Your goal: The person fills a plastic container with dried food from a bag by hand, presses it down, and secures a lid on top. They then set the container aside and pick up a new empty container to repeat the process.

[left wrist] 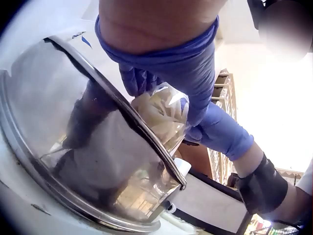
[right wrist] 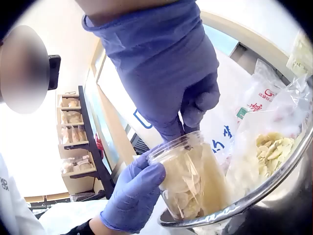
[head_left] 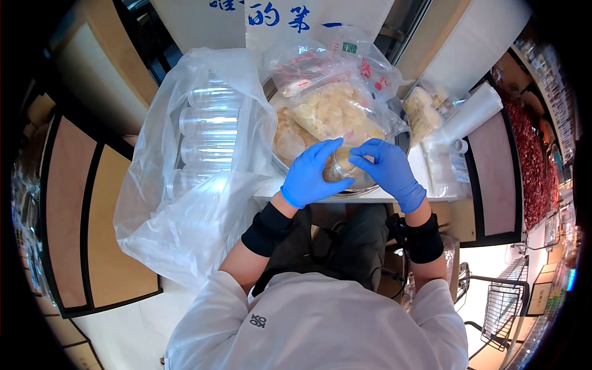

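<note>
A clear plastic jar (head_left: 338, 165) (right wrist: 188, 183) holding pale, thin slices is tilted over a round metal basin (left wrist: 93, 142) (right wrist: 274, 188). My gloved left hand (head_left: 313, 175) (left wrist: 166, 73) (right wrist: 132, 196) grips its side, thumb and fingers round the wall. At the jar's uncovered mouth are the bent fingertips of my gloved right hand (head_left: 388, 169) (left wrist: 220, 131) (right wrist: 161, 78); whether they pinch a slice is hidden. Behind the jar, a large clear bag of pale slices (head_left: 327, 111) (right wrist: 274, 154) lies in the basin, with a small clear round piece (head_left: 290, 147) at its left.
A big translucent bag (head_left: 151, 185) of stacked clear containers (head_left: 209, 124) lies left of the basin. To the right are smaller bags of slices (head_left: 422, 114) and a plastic roll (head_left: 473, 111). A white board with blue writing (head_left: 296, 18) stands behind; a wire cart (head_left: 505, 296) is at the lower right.
</note>
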Demonstrator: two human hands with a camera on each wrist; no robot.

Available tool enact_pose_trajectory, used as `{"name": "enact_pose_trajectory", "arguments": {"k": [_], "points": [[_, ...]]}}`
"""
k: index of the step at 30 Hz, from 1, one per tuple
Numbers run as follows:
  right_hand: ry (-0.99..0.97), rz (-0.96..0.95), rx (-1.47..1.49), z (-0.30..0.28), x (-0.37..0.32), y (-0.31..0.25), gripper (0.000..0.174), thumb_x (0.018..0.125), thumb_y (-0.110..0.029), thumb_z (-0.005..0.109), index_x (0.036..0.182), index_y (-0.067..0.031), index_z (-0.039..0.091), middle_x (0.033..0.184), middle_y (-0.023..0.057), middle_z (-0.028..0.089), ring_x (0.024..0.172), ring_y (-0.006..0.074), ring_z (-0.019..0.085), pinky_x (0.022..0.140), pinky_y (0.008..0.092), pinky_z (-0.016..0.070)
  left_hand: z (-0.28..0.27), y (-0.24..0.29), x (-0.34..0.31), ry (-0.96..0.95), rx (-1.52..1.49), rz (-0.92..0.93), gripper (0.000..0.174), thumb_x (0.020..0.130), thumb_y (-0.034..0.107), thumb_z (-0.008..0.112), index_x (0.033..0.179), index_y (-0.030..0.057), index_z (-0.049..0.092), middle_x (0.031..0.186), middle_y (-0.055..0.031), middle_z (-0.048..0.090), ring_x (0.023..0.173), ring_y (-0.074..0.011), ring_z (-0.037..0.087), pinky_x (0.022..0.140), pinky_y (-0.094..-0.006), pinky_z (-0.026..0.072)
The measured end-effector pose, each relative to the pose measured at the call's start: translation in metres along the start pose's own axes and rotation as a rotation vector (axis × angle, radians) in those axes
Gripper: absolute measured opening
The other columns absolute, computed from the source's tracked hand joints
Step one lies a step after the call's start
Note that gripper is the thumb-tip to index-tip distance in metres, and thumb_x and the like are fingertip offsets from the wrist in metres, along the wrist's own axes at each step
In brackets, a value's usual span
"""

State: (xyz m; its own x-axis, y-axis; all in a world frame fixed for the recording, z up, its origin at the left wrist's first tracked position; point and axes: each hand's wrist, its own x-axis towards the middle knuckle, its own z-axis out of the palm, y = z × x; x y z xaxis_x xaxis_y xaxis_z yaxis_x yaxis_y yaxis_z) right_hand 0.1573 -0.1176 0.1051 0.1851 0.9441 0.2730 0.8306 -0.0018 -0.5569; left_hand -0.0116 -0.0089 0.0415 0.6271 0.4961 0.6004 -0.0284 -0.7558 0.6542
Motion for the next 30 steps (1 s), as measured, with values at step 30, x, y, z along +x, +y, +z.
{"name": "enact_pose_trajectory", "arguments": {"k": [30], "points": [[0.223,0.091,0.353,0.008,-0.008,0.021,0.022,0.091,-0.014,0.061,0.111,-0.0046,0.066,0.091,0.0062,0.066,0.062,0.0089,0.051,0.061,0.0225,0.0441,-0.005,-0.018,0.009,-0.072,-0.057,0.002,0.048,0.07,0.032,0.079,0.108,0.0075,0.065,0.113,-0.0147,0.054,0.103,-0.031,0.058,0.09,-0.0363,0.0476]]}}
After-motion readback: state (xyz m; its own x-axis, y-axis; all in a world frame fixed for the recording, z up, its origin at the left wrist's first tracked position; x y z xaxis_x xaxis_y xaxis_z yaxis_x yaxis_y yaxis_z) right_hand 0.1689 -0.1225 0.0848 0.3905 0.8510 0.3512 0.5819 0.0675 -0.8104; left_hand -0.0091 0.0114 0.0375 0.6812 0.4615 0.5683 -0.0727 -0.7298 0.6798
